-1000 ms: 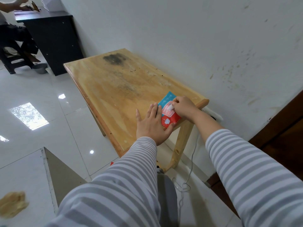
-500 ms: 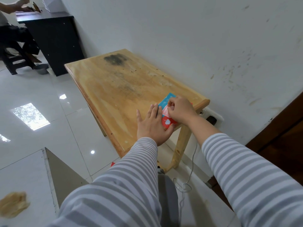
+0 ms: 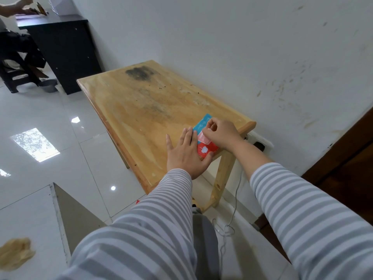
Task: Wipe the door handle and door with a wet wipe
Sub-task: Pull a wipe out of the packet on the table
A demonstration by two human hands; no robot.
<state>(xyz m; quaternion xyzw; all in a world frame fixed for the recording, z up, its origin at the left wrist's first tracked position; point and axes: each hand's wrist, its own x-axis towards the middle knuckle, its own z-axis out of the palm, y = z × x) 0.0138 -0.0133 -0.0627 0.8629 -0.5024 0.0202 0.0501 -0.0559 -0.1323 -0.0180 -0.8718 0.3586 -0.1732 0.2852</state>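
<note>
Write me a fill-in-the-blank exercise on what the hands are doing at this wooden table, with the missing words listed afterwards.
1. The left hand lies flat, pressing down the red and blue ____ near the table's corner.
2. The right hand pinches the pack's ____ sealing flap to peel it open.
3. The wooden table stands against a ____ wall.
4. A dark ____ marks the far end of the tabletop.

Missing words: wet wipe pack; pink; white; stain
</note>
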